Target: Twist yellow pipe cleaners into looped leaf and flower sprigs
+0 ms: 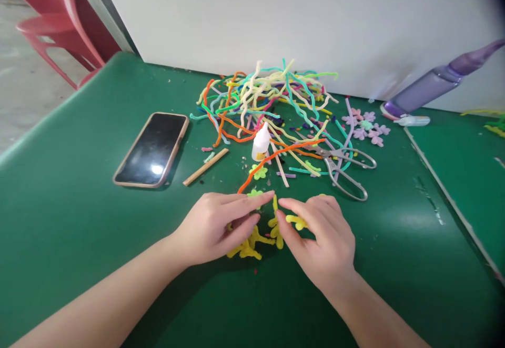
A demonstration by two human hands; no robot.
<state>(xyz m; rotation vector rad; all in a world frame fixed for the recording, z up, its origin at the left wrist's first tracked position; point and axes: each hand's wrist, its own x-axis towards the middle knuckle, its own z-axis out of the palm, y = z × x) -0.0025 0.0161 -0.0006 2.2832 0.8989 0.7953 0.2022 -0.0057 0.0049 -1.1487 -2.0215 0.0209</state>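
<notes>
Left hand: thumb and index parted, cannot tell if holding
Right hand: thumb and index narrow, hold unclear
Yellow strip: lower centre of frame, between hands, long axis up-down, right thumb nearest

On the green smooth-topped bench, a rectangular smartphone in a tan case lies left, with a straight light-wood stick just right of it. A heap of multicoloured fuzzy stems spreads at centre rear, before a flat white panel. In front of the heap stands a small white plastic glue bottle; grey metal scissors lie right of it. Lilac fuzzy flower shapes lie behind the scissors, left of a purple translucent bottle. Nearest, yellow fuzzy pieces sit around the hands.
</notes>
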